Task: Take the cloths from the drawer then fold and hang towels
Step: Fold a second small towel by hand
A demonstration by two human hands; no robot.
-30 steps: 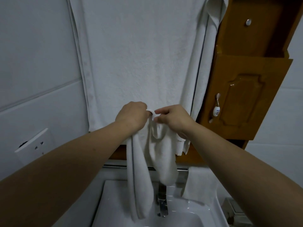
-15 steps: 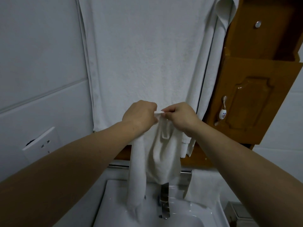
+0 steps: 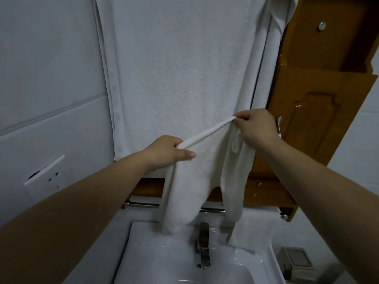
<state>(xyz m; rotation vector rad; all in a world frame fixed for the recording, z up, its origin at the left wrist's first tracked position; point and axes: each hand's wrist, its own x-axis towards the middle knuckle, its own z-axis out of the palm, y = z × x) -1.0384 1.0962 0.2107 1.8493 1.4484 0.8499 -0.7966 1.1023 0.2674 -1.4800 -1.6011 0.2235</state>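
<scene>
A small white towel hangs between my hands over the sink, its top hem pulled taut and slanting up to the right. My left hand pinches the lower left end of that hem. My right hand grips the higher right end, with a fold of cloth bunched under it. Two loose ends dangle down towards the faucet. Behind it a large white bath towel hangs flat against the wall.
A wooden cabinet with a door handle stands at the right. Below are a white sink, a chrome faucet, a metal rail and another white cloth on the sink's back edge. A wall socket sits at the left.
My hands were together at the towel's hem; they have drawn apart, the right one up and right, the left one slightly down, stretching the hem out between them.
</scene>
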